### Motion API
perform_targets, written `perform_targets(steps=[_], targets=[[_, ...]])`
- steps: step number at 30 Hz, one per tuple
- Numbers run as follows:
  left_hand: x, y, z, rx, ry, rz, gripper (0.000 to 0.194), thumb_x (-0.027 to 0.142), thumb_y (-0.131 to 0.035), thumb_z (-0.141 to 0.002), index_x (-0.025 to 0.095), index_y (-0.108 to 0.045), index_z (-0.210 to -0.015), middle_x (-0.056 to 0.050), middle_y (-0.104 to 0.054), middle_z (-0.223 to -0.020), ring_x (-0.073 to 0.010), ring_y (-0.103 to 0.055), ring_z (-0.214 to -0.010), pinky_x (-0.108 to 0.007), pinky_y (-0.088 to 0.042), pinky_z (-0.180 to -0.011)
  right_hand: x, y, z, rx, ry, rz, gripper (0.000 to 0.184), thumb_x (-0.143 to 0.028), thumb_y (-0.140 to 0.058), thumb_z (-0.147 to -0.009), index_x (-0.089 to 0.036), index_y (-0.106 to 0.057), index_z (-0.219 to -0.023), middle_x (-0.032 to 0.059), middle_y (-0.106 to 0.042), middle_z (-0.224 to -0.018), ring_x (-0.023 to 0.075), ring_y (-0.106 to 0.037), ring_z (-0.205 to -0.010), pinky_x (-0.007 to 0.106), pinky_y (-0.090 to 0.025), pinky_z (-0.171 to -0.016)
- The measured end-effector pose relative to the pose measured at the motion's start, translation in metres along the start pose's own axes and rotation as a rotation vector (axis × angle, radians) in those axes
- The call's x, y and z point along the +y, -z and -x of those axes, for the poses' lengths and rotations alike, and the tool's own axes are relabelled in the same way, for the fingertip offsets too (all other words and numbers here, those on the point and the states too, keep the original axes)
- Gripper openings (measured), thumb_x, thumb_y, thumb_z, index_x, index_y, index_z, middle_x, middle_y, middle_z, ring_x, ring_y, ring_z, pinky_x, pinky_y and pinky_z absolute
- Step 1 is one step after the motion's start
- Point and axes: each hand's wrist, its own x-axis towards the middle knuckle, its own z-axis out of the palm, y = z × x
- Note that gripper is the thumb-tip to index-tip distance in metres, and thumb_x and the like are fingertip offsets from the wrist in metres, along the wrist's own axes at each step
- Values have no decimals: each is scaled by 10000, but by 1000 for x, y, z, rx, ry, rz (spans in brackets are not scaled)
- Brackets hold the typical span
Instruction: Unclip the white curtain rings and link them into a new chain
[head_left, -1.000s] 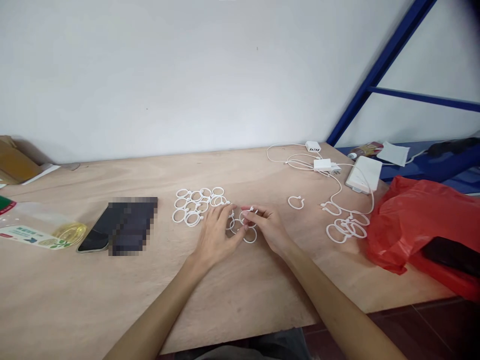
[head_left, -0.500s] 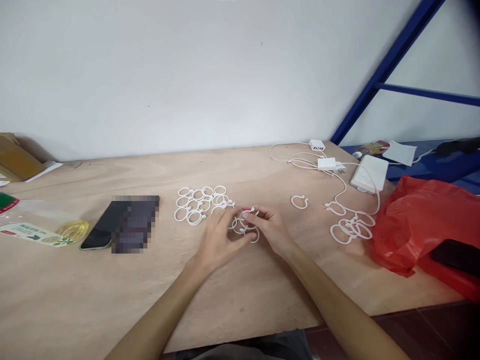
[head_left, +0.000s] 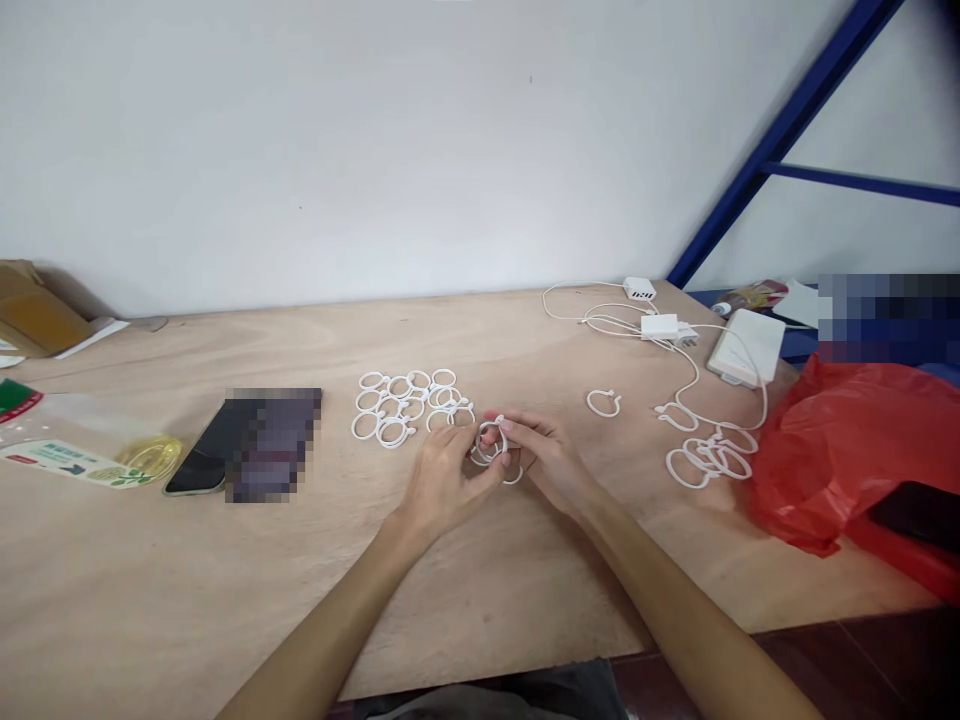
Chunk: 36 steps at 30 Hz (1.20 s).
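A white plastic ring with a small clasp is held upright between my hands, above other white rings on the table. My left hand grips its left side, thumb and fingers closed on it. The thumb and fingertips of my right hand pinch the ring's top near the clasp. Partly hidden under my hands, another white ring shows its edge. Left of my hands lies a cluster of several similar rings. One open ring lies alone to the right, its ends apart.
Farther right are more white rings beside a red plastic bag. Behind them run white cables with an adapter and a white box. A phone and a clear package lie left; a cardboard box stands beyond.
My left hand has closed from a loose, spread pose onto the ring. The ring has turned more upright, and both hands now hold it. The view has shifted slightly.
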Motion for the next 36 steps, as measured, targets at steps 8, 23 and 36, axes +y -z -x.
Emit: perform_targets(steps=[8, 23, 36], targets=[[1, -1, 0, -98, 83, 171, 227, 357, -486, -891, 190, -625, -823, -8, -621, -710, -145, -521, -651, -275, -409, -632, 5, 8, -3, 26, 175, 218, 217, -417, -721, -739, -204, -760, -755, 30, -628, -800, 131, -529, -648, 289, -424, -610], [3, 6, -5, -137, 104, 134, 243, 380, -506, -879, 204, -673, -866, 1, -608, -691, -152, -516, -648, -278, -402, -626, 2, 11, -6, 74, 177, 278, 248, -440, -702, -730, -207, -757, -795, 31, -670, -743, 156, -548, -653, 318, -435, -641], [-18, 4, 1, 5, 116, -427, 492, 410, -552, -828, 154, -556, -1249, -146, -558, -1075, -328, -498, -1037, -477, -435, -878, -27, 101, -10, 818, 47, 1652, 226, -308, -568, -743, -183, -732, -837, 155, -700, -917, 320, -594, -925, 390, -384, -759]])
